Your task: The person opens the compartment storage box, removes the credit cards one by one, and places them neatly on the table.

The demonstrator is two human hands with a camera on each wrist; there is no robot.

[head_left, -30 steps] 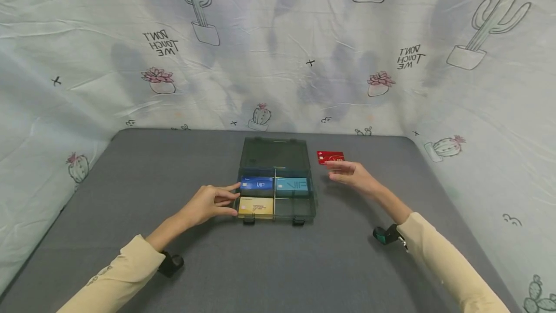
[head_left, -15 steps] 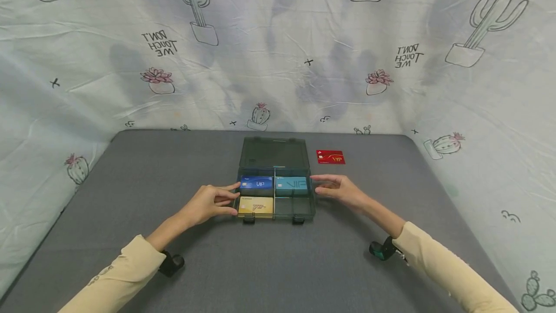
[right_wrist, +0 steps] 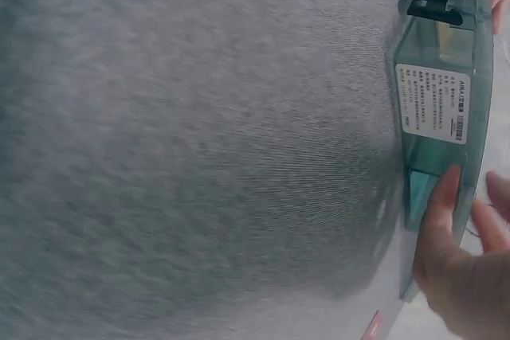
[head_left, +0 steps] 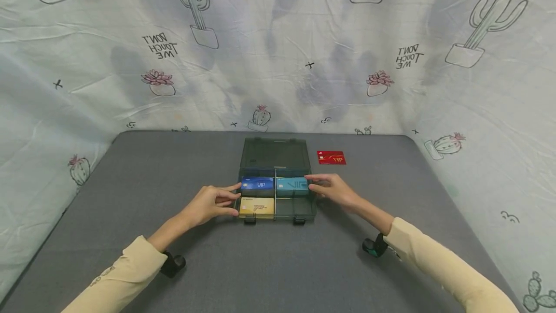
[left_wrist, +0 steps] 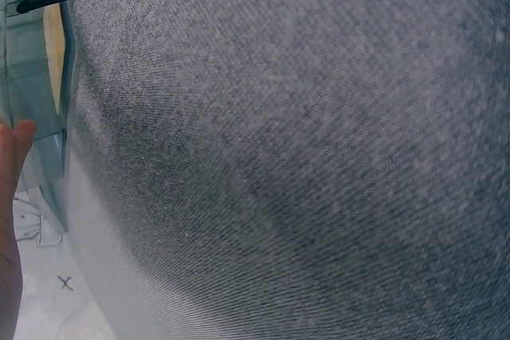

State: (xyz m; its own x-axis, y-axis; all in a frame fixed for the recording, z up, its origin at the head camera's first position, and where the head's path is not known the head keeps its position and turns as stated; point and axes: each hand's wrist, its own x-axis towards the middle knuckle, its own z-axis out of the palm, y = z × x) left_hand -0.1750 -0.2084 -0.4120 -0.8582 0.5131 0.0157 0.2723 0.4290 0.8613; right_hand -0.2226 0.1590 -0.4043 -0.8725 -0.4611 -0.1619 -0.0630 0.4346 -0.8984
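The teal card (head_left: 291,184) is lying at the far right inside the box (head_left: 295,207). The right hand (head_left: 335,190), coming from near the red card (head_left: 332,157), is now reaching its end, fingers spread, apparently shifting work there. The left hand (head_left: 208,204) is resting spread against the box.

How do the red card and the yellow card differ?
The red card lies on the table, outside the open box; the yellow card lies inside it. The red card shows "VIP"; the yellow card's lettering is too small to read. Both are rectangular.
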